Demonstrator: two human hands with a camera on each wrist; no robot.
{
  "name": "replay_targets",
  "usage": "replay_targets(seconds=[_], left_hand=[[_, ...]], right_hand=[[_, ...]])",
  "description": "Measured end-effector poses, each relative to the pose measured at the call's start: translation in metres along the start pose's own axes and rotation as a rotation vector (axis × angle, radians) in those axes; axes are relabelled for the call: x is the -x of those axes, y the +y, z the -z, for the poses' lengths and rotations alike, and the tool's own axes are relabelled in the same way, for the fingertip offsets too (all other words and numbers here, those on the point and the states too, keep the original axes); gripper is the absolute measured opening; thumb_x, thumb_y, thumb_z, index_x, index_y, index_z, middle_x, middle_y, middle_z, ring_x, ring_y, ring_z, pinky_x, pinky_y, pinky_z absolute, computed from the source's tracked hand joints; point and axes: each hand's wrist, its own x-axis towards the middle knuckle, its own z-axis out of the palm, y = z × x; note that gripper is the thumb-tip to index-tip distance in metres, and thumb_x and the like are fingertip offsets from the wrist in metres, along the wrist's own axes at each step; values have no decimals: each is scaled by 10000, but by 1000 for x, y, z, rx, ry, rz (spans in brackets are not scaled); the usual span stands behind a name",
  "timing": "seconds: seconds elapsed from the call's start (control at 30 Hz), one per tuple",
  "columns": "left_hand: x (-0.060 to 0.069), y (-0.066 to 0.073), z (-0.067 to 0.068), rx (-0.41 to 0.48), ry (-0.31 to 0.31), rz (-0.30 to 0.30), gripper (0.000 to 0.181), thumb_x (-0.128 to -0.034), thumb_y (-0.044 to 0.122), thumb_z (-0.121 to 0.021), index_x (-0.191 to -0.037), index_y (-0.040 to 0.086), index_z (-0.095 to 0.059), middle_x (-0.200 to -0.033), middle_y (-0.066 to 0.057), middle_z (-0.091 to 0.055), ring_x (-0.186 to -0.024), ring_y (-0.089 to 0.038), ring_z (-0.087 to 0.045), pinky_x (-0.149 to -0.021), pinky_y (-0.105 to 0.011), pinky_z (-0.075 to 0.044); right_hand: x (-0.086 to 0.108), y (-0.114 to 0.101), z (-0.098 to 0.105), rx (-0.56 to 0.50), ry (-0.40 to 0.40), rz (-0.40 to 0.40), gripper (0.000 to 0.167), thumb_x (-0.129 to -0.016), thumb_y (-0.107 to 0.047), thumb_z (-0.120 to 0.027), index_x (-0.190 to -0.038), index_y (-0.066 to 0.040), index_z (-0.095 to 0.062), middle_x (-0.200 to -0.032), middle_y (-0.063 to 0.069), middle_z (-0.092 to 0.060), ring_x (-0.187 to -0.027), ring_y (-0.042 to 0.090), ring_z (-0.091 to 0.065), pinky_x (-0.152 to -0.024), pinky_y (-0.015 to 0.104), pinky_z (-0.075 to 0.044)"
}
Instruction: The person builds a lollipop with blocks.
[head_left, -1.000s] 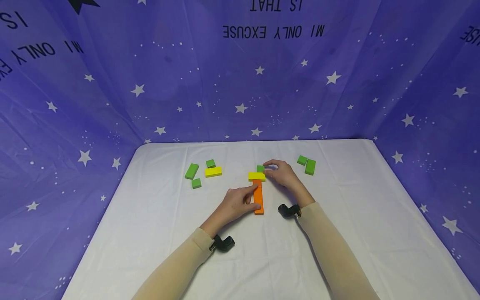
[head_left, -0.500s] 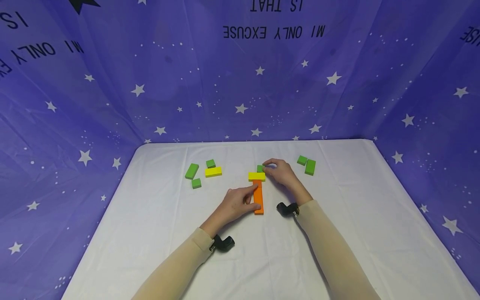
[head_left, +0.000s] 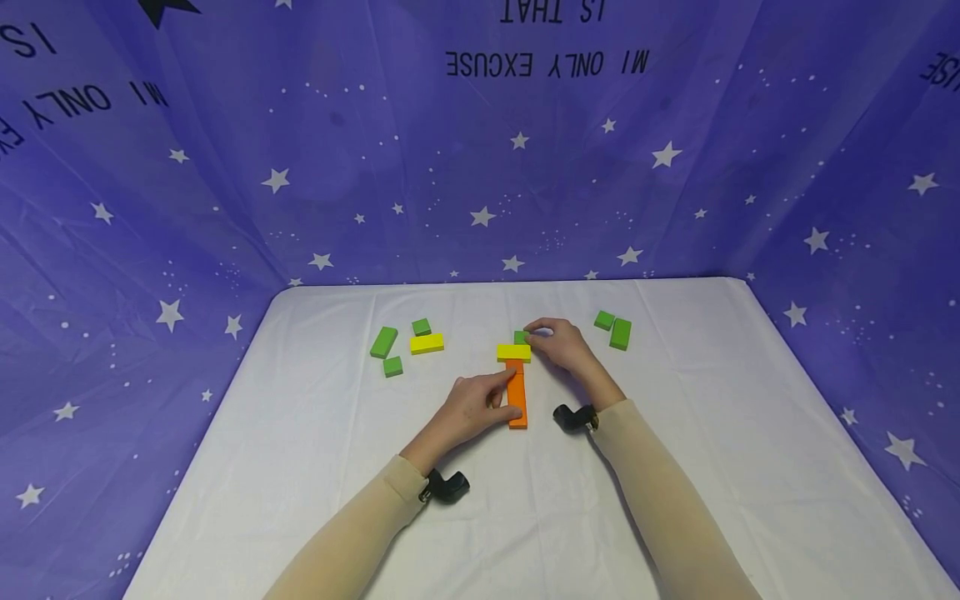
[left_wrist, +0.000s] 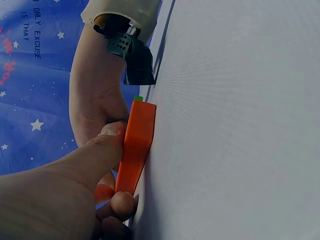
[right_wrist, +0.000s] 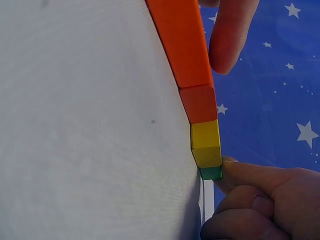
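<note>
Cloth, white, with left hand in a hold and right hand in a pinch, and on it, in the left, long orange block, then farther off yellow oblong block, small orange block snug between those two, and, in the right, touching the yellow, little square green block.

The white tablecloth is lit softly in the head view but rendered greyer in both wrist views, where soft-edged shadows are cast on it.
</note>
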Motion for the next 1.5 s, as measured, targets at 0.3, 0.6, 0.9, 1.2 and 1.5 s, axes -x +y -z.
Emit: replay_targets(seconds=[0.3,0.6,0.9,1.2,1.5], left_hand=[[0,2,1,3,-4,0,732,-946,460,-789,-1576,187,-535,-720,108,-465,-636,-57,-390,-802,-337,-310],[0,1,0,7,-7,9,739,-941,452,-796,-1579,187,-532,-721,109,-457,-645,-62,-388,-816,-350,-313],[1,2,0,0,-4,9,738,-942,460,-793,-1578,192,-533,-727,105,-469,-649,-66,-399,-803,-347,-308],[0,1,0,1,9,1,745,-943,470,-789,-1583,192,-526,-713,106,-472,-635,-57,-401,-757,-307,-325],[-9,5,3,-42,12,27,805,-915,521,-801,-1593,200,-511,-704,73,-472,-617,-81,-410,-609,-250,-296]], right_hand=[[5,3,4,15,-24,13,472,-1010,-407,-679,-1421,-177,-671,-1616,173,-505,-1561,431,-371,-1264,647,-265],[12,10,12,41,-115,28,652,-895,-390,-823,-1495,-247,-612,-1615,153,-497,-1304,375,-545,-1020,509,-493],[13,9,12,68,-130,37,688,-885,-334,-842,-1517,-241,-585,-1546,199,-538,-886,258,-533,-608,300,-414],[12,8,11,56,-147,29,684,-893,-332,-839,-1523,-271,-580,-1050,123,-647,-531,106,-399,-520,272,-397],[13,8,12,53,-146,30,690,-896,-342,-839,-1530,-283,-573,-896,57,-592,-526,118,-413,-517,278,-410]])
